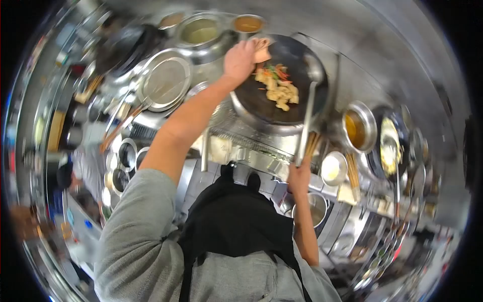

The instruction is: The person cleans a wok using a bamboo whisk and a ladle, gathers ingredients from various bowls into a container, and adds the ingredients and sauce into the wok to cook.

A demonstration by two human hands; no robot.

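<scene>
A dark wok (pixel 246 100) sits on the stove in front of me, with pale cooked pieces (pixel 282 94) and red and green vegetable bits (pixel 278 73) inside. At its upper left rim, my left hand (pixel 240 61) is closed on a folded peach-coloured cloth (pixel 261 50). Whether the fingers also grip the wok through the cloth is hidden. My right hand (pixel 300 176) is wrapped round the long handle of a metal ladle (pixel 308 116), whose bowl rests inside the wok toward the right wall. Thin wooden sticks (pixel 313 143) stand right beside that hand.
Left of the wok lies a round strainer (pixel 166 80) with a wooden handle; metal pots (pixel 201 31) stand behind it. To the right are a pot of orange liquid (pixel 356 128), a white bowl (pixel 332 168) and another wok (pixel 390 146). A person (pixel 88 171) is far left.
</scene>
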